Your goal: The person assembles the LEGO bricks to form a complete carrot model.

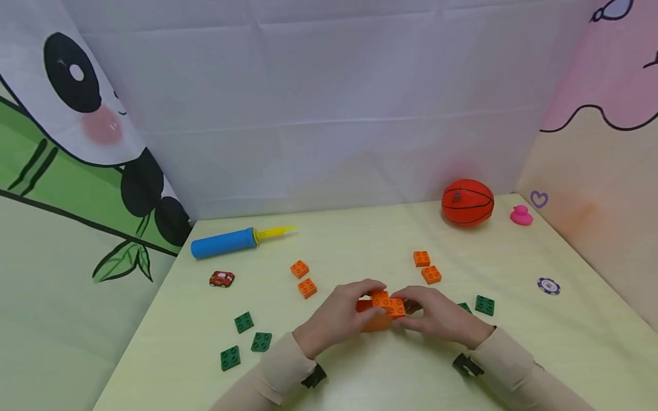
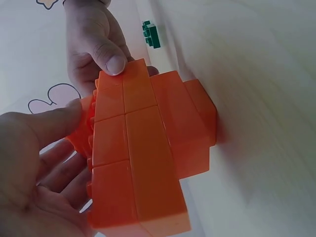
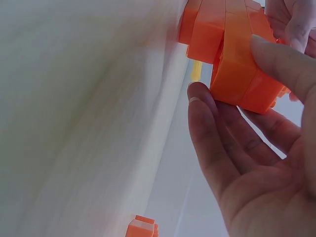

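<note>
A stepped structure of orange toy building bricks (image 2: 150, 143) stands on the table in front of me, narrower at its bottom. My left hand (image 1: 345, 311) pinches an orange brick (image 1: 380, 298) at the structure's top, thumb on the near side. From the other side, my right hand (image 1: 439, 315) grips the structure's right end (image 3: 242, 81) between thumb and fingers. In the left wrist view, the right thumb presses on that end's near face. Both hands partly cover the structure in the head view.
Loose orange bricks (image 1: 307, 288) lie beyond the left hand, two more (image 1: 430, 274) beyond the right. Green bricks (image 1: 261, 342) flank both arms. Farther out are a red toy car (image 1: 221, 278), blue pump (image 1: 224, 244), toy basketball (image 1: 467, 203), pink duck (image 1: 521, 215) and poker chip (image 1: 548, 286).
</note>
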Action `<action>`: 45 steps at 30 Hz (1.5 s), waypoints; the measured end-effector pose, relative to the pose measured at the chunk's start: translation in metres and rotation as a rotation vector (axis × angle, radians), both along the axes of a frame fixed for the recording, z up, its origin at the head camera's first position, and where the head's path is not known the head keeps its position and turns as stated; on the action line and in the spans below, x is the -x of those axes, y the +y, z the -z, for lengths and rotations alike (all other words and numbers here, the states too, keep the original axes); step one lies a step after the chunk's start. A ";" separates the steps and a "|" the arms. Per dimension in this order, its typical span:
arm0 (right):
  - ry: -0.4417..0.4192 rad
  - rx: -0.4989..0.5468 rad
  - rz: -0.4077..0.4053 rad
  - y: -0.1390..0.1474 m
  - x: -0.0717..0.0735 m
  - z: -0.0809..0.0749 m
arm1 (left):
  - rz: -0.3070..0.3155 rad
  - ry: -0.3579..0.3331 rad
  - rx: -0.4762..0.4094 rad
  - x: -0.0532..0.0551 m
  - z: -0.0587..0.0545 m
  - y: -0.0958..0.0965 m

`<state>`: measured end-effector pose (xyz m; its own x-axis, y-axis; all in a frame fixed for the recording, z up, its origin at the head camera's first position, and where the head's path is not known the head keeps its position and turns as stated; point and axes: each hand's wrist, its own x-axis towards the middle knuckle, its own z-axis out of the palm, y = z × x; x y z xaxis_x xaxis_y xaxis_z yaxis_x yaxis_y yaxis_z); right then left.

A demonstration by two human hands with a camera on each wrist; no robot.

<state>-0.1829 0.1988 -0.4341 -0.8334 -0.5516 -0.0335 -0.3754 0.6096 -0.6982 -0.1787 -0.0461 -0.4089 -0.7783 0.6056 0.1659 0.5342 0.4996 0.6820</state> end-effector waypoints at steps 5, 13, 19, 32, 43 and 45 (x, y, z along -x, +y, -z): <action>-0.008 0.007 0.000 0.000 0.000 -0.001 | 0.002 0.006 -0.023 0.001 0.003 0.001; 0.001 0.007 -0.017 0.000 0.000 0.000 | 0.006 0.023 0.029 0.001 0.003 0.006; 0.011 0.015 -0.015 0.000 0.001 0.002 | 0.010 0.028 0.070 0.000 -0.001 0.009; -0.009 0.102 -0.012 0.000 0.002 0.005 | 0.011 0.023 0.150 0.004 -0.009 0.012; -0.044 0.102 0.024 0.000 0.002 0.004 | -0.023 -0.065 0.160 0.007 -0.007 -0.003; -0.055 0.099 0.030 0.000 0.002 0.005 | -0.092 -0.103 0.153 0.010 -0.006 -0.017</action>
